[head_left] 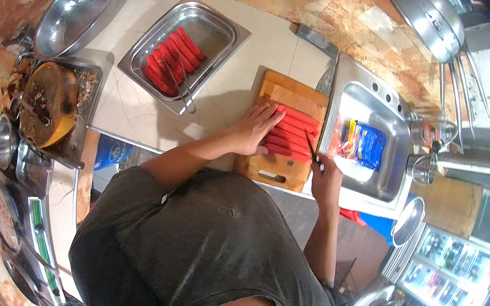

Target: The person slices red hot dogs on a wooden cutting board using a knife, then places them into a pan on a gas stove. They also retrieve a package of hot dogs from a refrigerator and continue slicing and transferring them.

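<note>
Several red sausages (293, 133) lie side by side on a wooden cutting board (291, 89). My left hand (255, 128) rests over their left ends, fingers stretched out and touching them. In my closed right hand (326, 170) is a knife (312, 146), its dark blade angled across the sausages near their right ends. Whether the blade touches them I cannot tell. Farther left, more red sausages (173, 60) sit in a perforated metal tray (226, 44), with metal tongs (184, 95) lying across them and the tray's near side.
Right of the board is a steel sink (385, 188) holding blue and red plastic packaging (366, 145). A large metal bowl (78, 12) and a round, stained chopping block (50, 104) stand at the left. The counter's front edge (128, 139) runs just before my body.
</note>
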A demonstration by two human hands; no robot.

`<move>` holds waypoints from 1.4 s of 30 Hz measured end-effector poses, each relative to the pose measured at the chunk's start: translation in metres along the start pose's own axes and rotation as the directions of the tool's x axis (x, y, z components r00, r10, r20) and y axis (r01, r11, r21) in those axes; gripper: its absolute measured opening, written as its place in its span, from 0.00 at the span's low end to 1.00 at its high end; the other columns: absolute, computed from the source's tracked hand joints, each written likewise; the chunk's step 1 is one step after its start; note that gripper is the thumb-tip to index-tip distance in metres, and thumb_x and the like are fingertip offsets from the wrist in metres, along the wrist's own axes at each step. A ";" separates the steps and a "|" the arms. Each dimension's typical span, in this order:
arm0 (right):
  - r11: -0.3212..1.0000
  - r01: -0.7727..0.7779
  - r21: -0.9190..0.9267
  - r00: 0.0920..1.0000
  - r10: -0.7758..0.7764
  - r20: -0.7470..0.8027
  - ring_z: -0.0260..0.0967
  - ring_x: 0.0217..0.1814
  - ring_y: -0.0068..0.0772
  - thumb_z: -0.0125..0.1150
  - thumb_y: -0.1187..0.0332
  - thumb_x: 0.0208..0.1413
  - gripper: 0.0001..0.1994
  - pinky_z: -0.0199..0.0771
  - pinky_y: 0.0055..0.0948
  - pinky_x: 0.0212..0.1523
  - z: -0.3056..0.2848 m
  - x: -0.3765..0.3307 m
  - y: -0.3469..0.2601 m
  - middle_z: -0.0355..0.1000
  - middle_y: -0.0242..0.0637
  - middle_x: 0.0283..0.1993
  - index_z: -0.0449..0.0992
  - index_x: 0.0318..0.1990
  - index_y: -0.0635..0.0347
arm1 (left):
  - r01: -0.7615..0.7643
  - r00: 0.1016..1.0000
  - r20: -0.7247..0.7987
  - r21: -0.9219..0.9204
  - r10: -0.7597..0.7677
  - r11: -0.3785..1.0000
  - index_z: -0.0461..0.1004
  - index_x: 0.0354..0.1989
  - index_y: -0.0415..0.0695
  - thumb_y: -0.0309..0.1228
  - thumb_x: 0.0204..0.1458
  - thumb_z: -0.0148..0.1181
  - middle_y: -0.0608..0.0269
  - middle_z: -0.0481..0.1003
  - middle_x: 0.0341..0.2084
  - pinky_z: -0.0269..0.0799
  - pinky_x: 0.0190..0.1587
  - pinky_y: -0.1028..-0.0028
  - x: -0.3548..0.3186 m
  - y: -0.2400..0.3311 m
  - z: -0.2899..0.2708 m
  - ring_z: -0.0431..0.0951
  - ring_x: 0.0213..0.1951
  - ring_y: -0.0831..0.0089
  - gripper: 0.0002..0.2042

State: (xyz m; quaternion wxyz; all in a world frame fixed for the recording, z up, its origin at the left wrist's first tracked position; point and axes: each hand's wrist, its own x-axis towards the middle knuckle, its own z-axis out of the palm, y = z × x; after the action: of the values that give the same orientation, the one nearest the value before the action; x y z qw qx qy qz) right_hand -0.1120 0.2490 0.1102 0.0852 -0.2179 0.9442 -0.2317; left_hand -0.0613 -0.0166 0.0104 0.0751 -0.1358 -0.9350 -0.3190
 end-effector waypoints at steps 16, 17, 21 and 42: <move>0.758 0.641 -0.119 0.767 -0.639 0.054 0.66 0.54 0.51 0.64 0.54 0.55 0.24 0.67 0.49 0.54 0.077 0.126 0.030 0.70 0.44 0.51 0.74 0.55 0.57 | 0.089 0.461 0.529 -0.826 -0.712 -0.556 0.70 0.52 0.37 0.37 0.63 0.58 0.46 0.77 0.44 0.78 0.51 0.57 -0.027 0.121 0.081 0.80 0.46 0.54 0.17; 0.749 0.643 -0.163 0.765 -0.639 0.082 0.66 0.55 0.51 0.64 0.51 0.55 0.27 0.66 0.50 0.53 0.072 0.122 0.028 0.70 0.44 0.51 0.72 0.57 0.57 | 0.041 0.418 0.533 -0.820 -0.736 -0.570 0.70 0.53 0.36 0.36 0.63 0.58 0.45 0.77 0.43 0.78 0.51 0.57 -0.012 0.123 0.083 0.80 0.46 0.54 0.17; 0.727 0.670 -0.151 0.741 -0.643 0.192 0.65 0.55 0.52 0.66 0.45 0.52 0.35 0.65 0.52 0.54 0.072 0.129 0.024 0.69 0.46 0.52 0.69 0.60 0.60 | 0.007 0.323 0.446 -0.883 -0.835 -0.469 0.71 0.48 0.38 0.30 0.58 0.56 0.50 0.77 0.43 0.78 0.51 0.58 0.024 0.139 0.091 0.79 0.45 0.55 0.12; 0.825 0.299 0.479 0.545 -0.560 0.624 0.72 0.54 0.38 0.61 0.70 0.54 0.27 0.74 0.34 0.54 0.057 0.050 -0.021 0.72 0.44 0.53 0.65 0.62 0.64 | -0.412 0.782 -0.084 -0.813 -0.617 -0.411 0.74 0.38 0.30 0.25 0.41 0.46 0.37 0.78 0.30 0.78 0.39 0.50 -0.047 0.150 0.094 0.80 0.31 0.43 0.17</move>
State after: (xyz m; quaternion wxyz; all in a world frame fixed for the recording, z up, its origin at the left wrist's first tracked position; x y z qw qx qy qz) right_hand -0.1338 0.1870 0.0668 0.4353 -0.5037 0.6902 -0.2837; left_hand 0.0239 0.1454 0.0125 0.1729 0.0831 -0.1438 -0.9708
